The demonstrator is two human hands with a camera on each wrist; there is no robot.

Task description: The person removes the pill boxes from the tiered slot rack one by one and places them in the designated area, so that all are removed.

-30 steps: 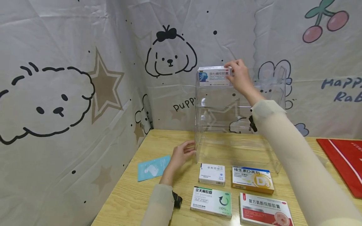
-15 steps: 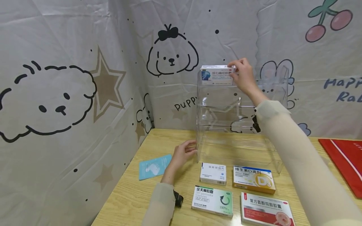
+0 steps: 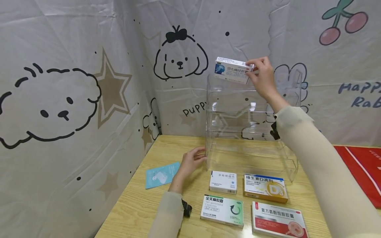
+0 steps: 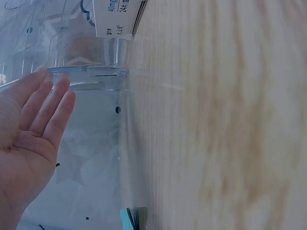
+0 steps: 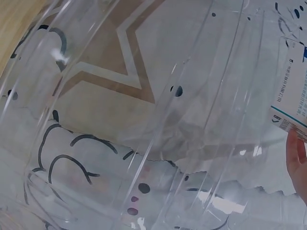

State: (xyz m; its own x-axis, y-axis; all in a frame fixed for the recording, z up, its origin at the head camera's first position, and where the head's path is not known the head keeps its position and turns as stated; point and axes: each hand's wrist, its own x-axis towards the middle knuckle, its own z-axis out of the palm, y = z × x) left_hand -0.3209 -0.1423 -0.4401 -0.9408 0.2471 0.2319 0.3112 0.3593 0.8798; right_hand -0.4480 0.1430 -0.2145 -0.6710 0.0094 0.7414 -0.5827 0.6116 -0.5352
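Thumb and fingers of my right hand [image 3: 263, 77] pinch the right end of a white medicine box [image 3: 230, 70] with a blue head picture. The box is tilted, raised at the top of a clear acrylic tiered rack [image 3: 207, 132]. In the right wrist view, only part of that medicine box [image 5: 291, 91] shows at the right edge, beside the fingers. Down at the rack's lower left side, my left hand [image 3: 190, 163] has its fingertips at the clear side panel. The left wrist view shows the left hand [image 4: 33, 139] with fingers extended, holding nothing.
Before the rack lie a small white box [image 3: 223, 181], an orange vitamin D box [image 3: 265, 188], a green-and-white capsule box [image 3: 221, 211] and a red-and-white box [image 3: 279, 219]. A light-blue packet [image 3: 161, 176] lies left; a red mat [image 3: 361, 168] lies right. Printed cloth [image 3: 178, 99] hangs behind.
My right hand has lifted the medicine box up and to the right from the rack's top tier, and the box has tipped. The left hand stays at the rack's side.
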